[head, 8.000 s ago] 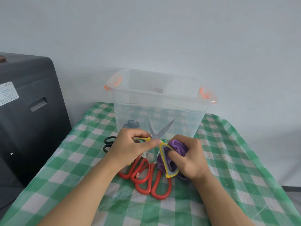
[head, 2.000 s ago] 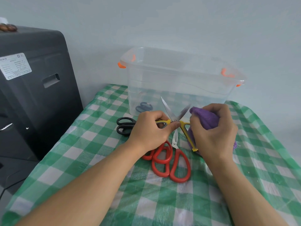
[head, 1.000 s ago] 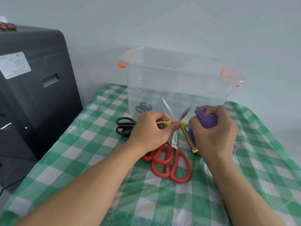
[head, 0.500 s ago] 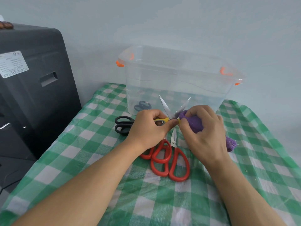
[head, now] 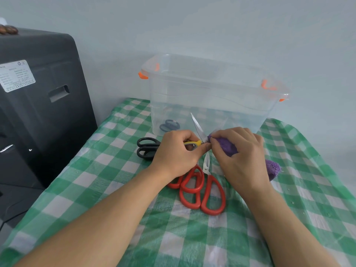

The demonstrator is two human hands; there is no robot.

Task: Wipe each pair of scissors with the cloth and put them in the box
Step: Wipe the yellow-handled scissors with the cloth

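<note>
Both hands work just in front of the box [head: 212,105]: the left hand [head: 178,153] grips the yellow-handled scissors [head: 194,135] steady, splayed open so the right hand [head: 238,153] can pinch the purple cloth [head: 225,145] around one blade.

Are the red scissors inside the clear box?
No, the red scissors lie on the checked tablecloth in front of the clear box.

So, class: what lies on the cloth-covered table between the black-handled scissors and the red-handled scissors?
In the head view, the left hand, gripping the yellow-handled scissors, sits between the black-handled scissors and the red-handled scissors.
</note>
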